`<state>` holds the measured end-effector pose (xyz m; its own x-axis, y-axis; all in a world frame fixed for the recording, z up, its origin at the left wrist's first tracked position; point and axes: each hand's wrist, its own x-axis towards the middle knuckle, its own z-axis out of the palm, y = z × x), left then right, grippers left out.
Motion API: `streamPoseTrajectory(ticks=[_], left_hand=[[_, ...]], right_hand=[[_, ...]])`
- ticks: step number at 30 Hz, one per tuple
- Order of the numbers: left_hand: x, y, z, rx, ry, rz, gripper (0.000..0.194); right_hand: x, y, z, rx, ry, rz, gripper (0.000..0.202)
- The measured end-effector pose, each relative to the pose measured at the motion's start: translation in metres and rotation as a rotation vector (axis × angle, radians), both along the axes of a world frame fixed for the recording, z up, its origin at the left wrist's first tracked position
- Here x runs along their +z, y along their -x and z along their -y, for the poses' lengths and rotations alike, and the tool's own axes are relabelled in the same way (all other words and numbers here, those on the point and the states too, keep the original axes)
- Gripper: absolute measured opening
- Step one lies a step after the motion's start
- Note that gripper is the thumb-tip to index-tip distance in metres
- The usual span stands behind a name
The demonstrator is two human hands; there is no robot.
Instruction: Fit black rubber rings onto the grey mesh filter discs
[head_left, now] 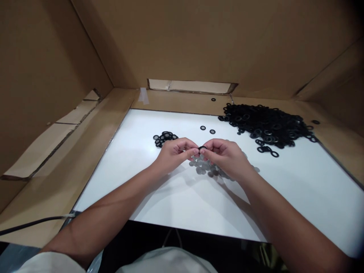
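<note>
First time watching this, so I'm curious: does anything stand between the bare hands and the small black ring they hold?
Nothing visible does: the bare left hand and bare right hand pinch the small black ring directly. The round greyish discs lie on the white surface below.

Workshop-like setting: cardboard walls (187,45), white worktop (133,148), black rings (269,123)
</note>
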<state>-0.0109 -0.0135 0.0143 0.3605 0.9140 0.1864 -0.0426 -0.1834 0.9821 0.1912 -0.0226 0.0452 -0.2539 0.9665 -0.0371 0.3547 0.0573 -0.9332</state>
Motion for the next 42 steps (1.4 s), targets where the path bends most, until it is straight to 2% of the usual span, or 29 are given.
streamPoseTrajectory(ticks=[5, 9, 12, 18, 25, 34, 42], left_hand=[[0.001, -0.002, 0.000, -0.003, 0.068, 0.038, 0.020], [0.001, -0.006, 0.001, -0.011, 0.148, 0.122, 0.021], [0.002, -0.007, 0.000, -0.012, 0.174, 0.150, 0.021], [0.004, -0.001, -0.004, -0.011, 0.117, 0.048, 0.024], [0.007, 0.000, -0.004, -0.012, 0.179, 0.058, 0.023], [0.002, -0.001, -0.007, -0.058, 0.275, 0.103, 0.023], [0.001, -0.002, -0.005, -0.022, 0.236, 0.109, 0.024]], right_hand=[[-0.002, 0.002, 0.000, -0.041, -0.007, -0.041, 0.023], [-0.011, 0.010, -0.001, -0.111, 0.020, -0.254, 0.024], [-0.016, 0.013, -0.002, -0.101, 0.071, -0.367, 0.026], [-0.011, 0.009, -0.004, -0.069, 0.111, -0.306, 0.031], [-0.010, 0.008, -0.002, -0.076, 0.063, -0.146, 0.031], [-0.014, 0.012, -0.001, -0.092, 0.095, -0.260, 0.029], [-0.017, 0.009, -0.004, -0.081, 0.042, -0.230, 0.032]])
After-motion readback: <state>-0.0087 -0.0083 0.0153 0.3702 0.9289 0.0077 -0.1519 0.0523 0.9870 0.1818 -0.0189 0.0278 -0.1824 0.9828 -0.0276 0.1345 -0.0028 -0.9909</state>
